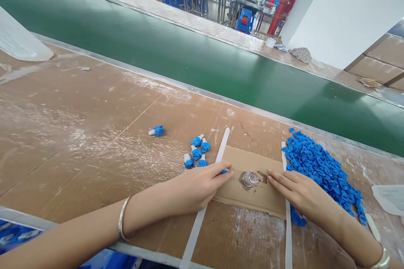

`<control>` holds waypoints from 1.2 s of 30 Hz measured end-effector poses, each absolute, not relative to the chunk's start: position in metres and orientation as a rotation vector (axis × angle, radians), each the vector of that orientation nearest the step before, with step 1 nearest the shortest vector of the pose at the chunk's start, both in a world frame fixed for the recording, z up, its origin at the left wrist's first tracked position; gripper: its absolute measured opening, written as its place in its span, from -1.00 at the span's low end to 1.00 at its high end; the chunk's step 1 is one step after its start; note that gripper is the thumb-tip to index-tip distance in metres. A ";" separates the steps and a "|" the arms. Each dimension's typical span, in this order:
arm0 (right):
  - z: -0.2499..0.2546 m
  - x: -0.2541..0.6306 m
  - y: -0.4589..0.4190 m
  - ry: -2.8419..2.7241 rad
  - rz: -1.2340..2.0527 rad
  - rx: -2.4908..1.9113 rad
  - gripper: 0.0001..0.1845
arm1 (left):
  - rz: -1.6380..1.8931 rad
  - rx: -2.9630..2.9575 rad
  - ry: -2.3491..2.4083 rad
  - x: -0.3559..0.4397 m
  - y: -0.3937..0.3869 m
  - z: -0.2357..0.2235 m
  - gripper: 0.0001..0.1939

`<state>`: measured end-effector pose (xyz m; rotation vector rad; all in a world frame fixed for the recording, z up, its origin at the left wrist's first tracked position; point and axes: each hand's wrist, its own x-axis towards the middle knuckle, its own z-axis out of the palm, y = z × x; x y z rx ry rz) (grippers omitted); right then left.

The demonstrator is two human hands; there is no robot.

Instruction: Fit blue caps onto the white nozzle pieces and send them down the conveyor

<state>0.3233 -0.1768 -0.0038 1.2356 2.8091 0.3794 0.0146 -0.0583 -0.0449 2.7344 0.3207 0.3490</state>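
Closest to the camera, a silver bangle (123,218) sits on the left arm, and a shiny bracelet (383,259) sits on the right wrist. The left hand (198,189) rests at the edge of a flat piece of cardboard (268,201). Its fingers (217,171) are close together, and a small blue plastic piece (224,171) shows at their tips, held tight. The right hand (299,191) lies flat at the other side, with its fingers (280,180) a little apart, and it holds nothing you can see. Between the hands, a small clear round thing (250,179) sits on the cardboard. Two white strips (195,235) run past the cardboard, one on each side. To the right is a big heap of blue pieces (322,168). To the left, blue pieces with white ends (197,151) lie in a small group on the brown table (94,134), with one more (157,131) farther left. Past the table runs a wide green belt (202,54). Far away are blue stools (246,21) and a red pipe (285,4).
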 end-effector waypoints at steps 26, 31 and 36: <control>0.008 0.252 -0.173 2.796 -1.526 2.567 -0.66 | 0.365 0.909 0.512 0.036 -0.083 -0.023 -0.71; 0.008 0.231 -0.173 2.560 -2.092 2.607 -0.69 | 0.362 0.735 0.464 0.037 -0.088 -0.021 -0.68; 0.009 0.221 -0.172 2.542 -2.110 2.631 -0.69 | 0.358 0.706 0.438 0.035 -0.089 -0.019 -0.68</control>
